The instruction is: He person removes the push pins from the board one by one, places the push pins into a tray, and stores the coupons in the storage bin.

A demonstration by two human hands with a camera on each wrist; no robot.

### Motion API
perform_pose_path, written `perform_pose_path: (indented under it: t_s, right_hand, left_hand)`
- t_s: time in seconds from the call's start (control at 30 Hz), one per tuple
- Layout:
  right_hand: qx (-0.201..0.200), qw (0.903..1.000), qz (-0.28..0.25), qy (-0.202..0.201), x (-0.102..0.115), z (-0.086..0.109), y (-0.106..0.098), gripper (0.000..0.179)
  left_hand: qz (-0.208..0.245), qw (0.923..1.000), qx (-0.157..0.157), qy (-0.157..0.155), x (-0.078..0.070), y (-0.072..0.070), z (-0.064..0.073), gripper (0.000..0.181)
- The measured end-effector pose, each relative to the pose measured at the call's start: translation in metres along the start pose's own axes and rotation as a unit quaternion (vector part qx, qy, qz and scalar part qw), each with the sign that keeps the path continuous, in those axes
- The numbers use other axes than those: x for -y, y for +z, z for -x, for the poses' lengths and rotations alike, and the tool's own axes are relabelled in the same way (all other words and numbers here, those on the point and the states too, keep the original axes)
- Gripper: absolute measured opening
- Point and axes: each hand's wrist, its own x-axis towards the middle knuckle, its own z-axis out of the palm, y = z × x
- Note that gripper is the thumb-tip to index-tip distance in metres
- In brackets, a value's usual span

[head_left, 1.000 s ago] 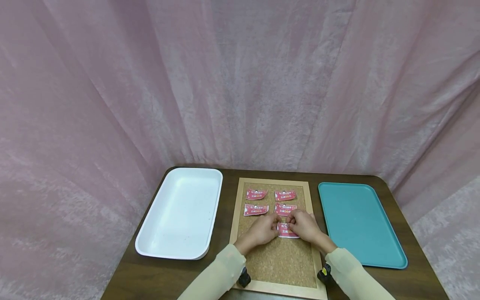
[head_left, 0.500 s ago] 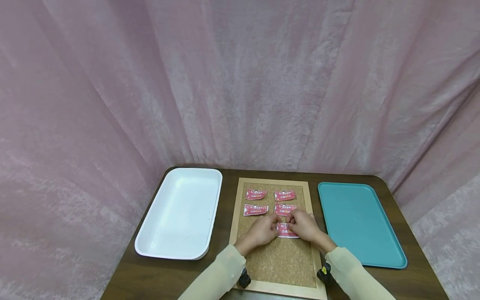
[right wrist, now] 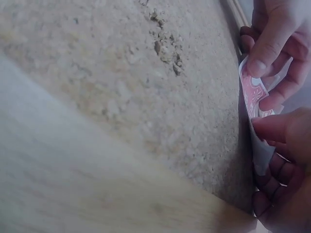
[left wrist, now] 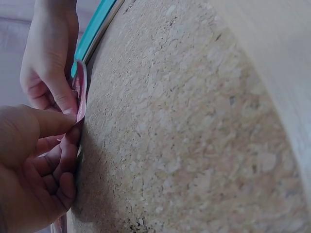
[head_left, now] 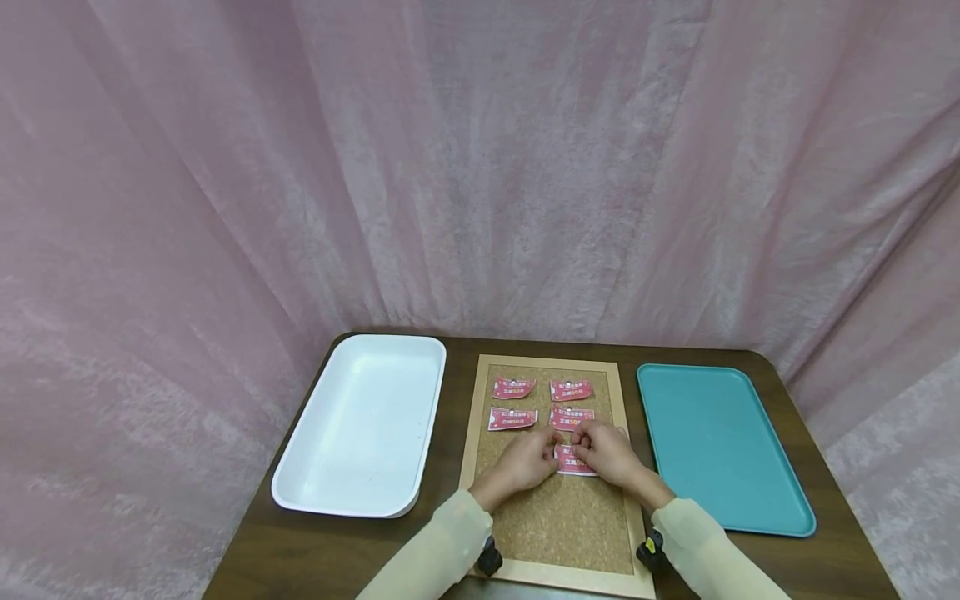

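A pink-and-white paper coupon point(head_left: 573, 462) with printed lettering lies low on the cork board point(head_left: 562, 525), its upper part covered by fingers. My left hand point(head_left: 527, 457) pinches its left edge; the thumb and forefinger meet on the paper in the left wrist view. From the other side my right hand point(head_left: 609, 451) holds the coupon near its top, thumb on its face in the right wrist view. Whether a pin sits under those fingertips is hidden. Above are more such coupons, in two columns: an upper left one point(head_left: 513, 388) and an upper right one point(head_left: 572, 390) among them.
The board's pale wooden frame point(head_left: 471, 442) lies on a dark brown table point(head_left: 262, 542). To its left stands a deep white tray point(head_left: 360, 433), to its right a flat teal tray point(head_left: 727, 450). A pink velvet curtain point(head_left: 480, 167) hangs behind. The cork shows ragged pits point(right wrist: 163, 46).
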Motion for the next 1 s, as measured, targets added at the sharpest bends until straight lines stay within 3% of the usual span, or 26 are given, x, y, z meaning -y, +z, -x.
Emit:
perform_pose_path:
  t_s: [0.3,1.0]
  right_hand:
    - [0.010,0.9999,0.003,0.010,0.0027,-0.0031,-0.0011,0.017]
    - [0.033,0.9992,0.018,0.010,0.0019,-0.0045,-0.0016,0.017]
  left_hand:
    - [0.007,0.9998,0.003,-0.016,0.0008,0.0010,-0.0020,0.029]
    - [0.035,0.9993,-0.001,-0.014,0.0015,0.0017,-0.0008,0.028]
